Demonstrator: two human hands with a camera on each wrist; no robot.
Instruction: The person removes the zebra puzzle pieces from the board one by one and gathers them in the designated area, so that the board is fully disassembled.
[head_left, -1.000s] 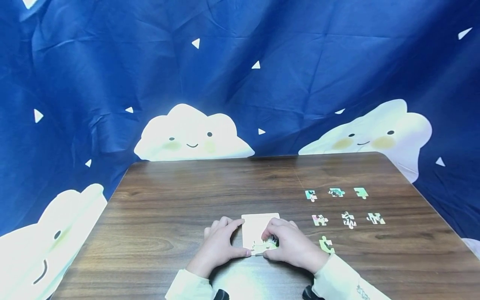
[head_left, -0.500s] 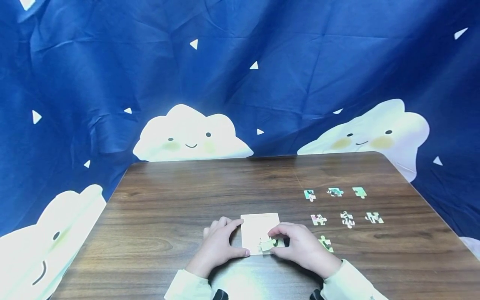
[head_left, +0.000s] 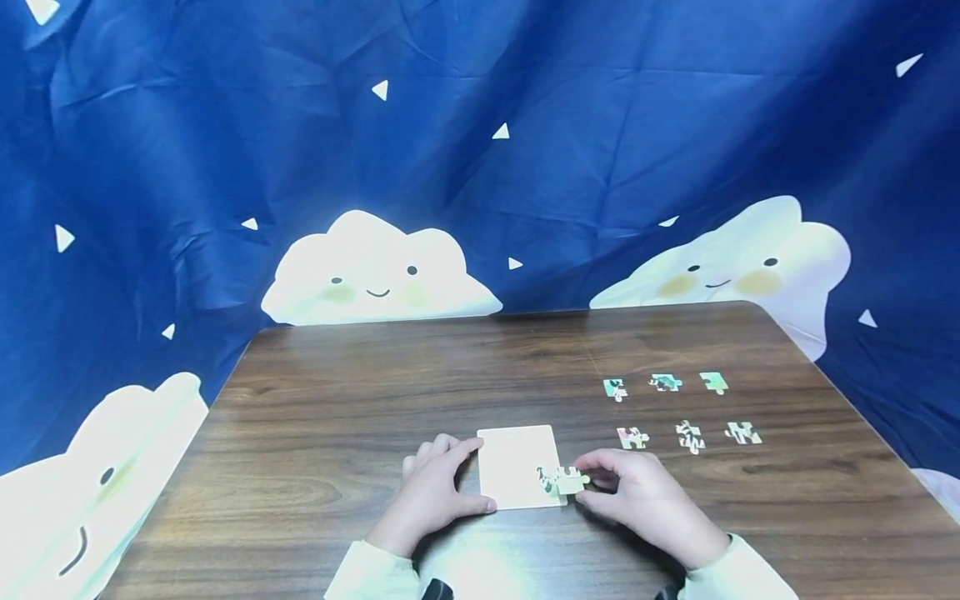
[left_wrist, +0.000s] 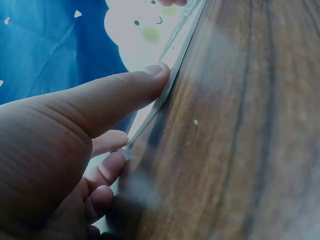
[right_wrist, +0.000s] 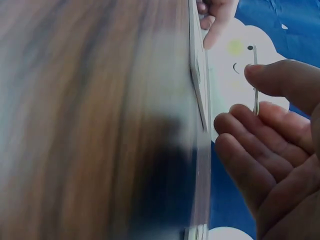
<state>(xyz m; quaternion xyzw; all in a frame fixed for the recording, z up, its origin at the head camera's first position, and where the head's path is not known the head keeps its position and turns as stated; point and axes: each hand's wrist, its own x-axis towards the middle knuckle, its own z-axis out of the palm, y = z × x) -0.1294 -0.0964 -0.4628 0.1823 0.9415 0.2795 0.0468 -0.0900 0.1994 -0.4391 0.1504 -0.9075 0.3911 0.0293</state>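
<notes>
A pale square puzzle board [head_left: 516, 462] lies near the front of the table. My left hand [head_left: 432, 492] rests at its left edge, thumb at the near corner and index finger at the far one. The left wrist view has the thumb [left_wrist: 120, 95] extended along the rim. With thumb and fingertips, my right hand [head_left: 645, 500] pinches a puzzle piece [head_left: 572, 481], green and white, which seems joined to a darker one. They overlap the board's lower right edge. The right wrist view has the held piece [right_wrist: 256, 85] edge-on, raised off the table.
Several loose puzzle pieces lie in two rows right of the board, among them a green one [head_left: 714, 382] and a striped one [head_left: 690, 436]. The brown wooden table [head_left: 337, 400] ends at a blue curtain [head_left: 450, 150] with clouds.
My right hand has moved right with the puzzle piece, from the board's lower right area to across its edge. It now hides the nearest loose piece's spot. The left hand stays.
</notes>
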